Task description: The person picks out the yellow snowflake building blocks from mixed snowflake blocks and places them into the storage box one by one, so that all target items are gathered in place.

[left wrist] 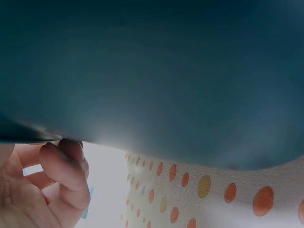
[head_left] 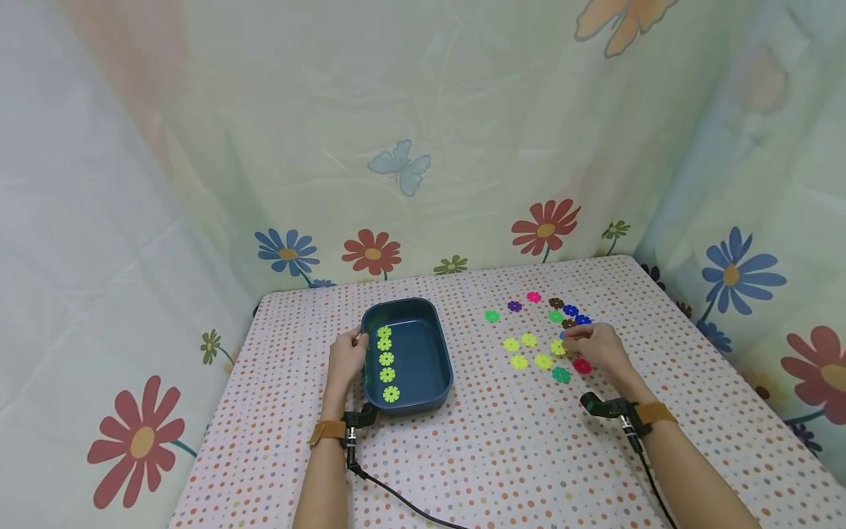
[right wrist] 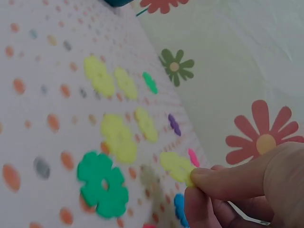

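Grips the left rim of the blue tray (head_left: pixel 419 353) with the curled left hand (head_left: pixel 345 360), just left of 5 yellow pieces (head_left: pixel 386 358) lined up inside. With 4 loose yellow flowers (head_left: pixel 543 361) on the tabletop (head_left: pixel 489 455) left of the right hand (head_left: pixel 598 349), pinches 1 pale-yellow flower (head_left: pixel 557 347) there. Seemingly at the pick-up step of gathering yellow; likely calls for lifting clear, then carrying toward the left hand.

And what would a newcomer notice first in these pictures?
Probably the deep blue rectangular tray on the dotted white table, with yellow flower-shaped discs lined inside its left wall. Next come the scattered colourful flower discs to the tray's right, where the right hand pinches a yellow flower disc.
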A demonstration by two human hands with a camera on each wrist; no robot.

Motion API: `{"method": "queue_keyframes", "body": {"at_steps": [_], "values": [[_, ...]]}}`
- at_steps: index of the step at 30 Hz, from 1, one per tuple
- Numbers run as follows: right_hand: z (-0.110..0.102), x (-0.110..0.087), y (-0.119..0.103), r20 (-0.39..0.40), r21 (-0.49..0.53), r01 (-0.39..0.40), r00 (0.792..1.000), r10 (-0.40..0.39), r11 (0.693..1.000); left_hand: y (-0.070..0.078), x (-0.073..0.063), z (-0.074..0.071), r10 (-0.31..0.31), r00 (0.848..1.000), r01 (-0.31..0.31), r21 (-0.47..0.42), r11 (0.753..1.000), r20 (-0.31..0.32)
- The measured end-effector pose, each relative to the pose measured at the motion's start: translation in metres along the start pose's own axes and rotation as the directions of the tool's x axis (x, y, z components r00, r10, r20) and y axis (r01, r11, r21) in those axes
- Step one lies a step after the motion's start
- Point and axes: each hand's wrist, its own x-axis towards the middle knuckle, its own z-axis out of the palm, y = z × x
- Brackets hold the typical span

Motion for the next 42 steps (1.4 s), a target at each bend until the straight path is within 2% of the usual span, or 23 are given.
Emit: {"method": "queue_keyframes", "body": {"at_steps": [6,14,19,24,27,34,39,42], "values": [[0.017,-0.005,-0.023,0.047,0.123,0.059,0.997,-0.065,0.991,-0.005,-0.002,-0.004,-0.032,0.999,0.032,0.028,0.999,-0.010],[0.051,-0.003,-0.059,0.111,0.238,0.084,0.987,-0.113,0.968,-0.010,-0.002,-0.010,-0.001,1.000,0.001,0.039,0.999,0.000],[0.079,-0.005,-0.079,0.161,0.317,0.127,0.969,-0.186,0.940,-0.014,-0.005,-0.013,-0.026,1.000,0.026,0.070,0.997,-0.006],[0.103,-0.008,-0.100,0.211,0.358,0.112,0.957,-0.197,0.927,-0.016,-0.006,-0.012,-0.030,1.000,0.030,0.071,0.997,0.001],[0.113,-0.008,-0.115,0.235,0.357,0.113,0.950,-0.206,0.927,-0.013,-0.005,-0.010,-0.016,1.000,0.015,0.057,0.998,0.005],[0.136,-0.010,-0.151,0.261,0.290,0.204,0.923,-0.283,0.935,-0.003,0.003,-0.003,-0.016,1.000,0.016,0.029,0.999,-0.015],[0.156,-0.012,-0.162,0.312,0.234,0.215,0.907,-0.283,0.948,-0.002,0.006,0.002,0.004,1.000,-0.003,0.039,0.999,-0.007],[0.167,-0.014,-0.166,0.329,0.177,0.224,0.904,-0.272,0.959,-0.001,0.006,0.004,0.018,1.000,-0.018,0.038,0.999,-0.011]]}}
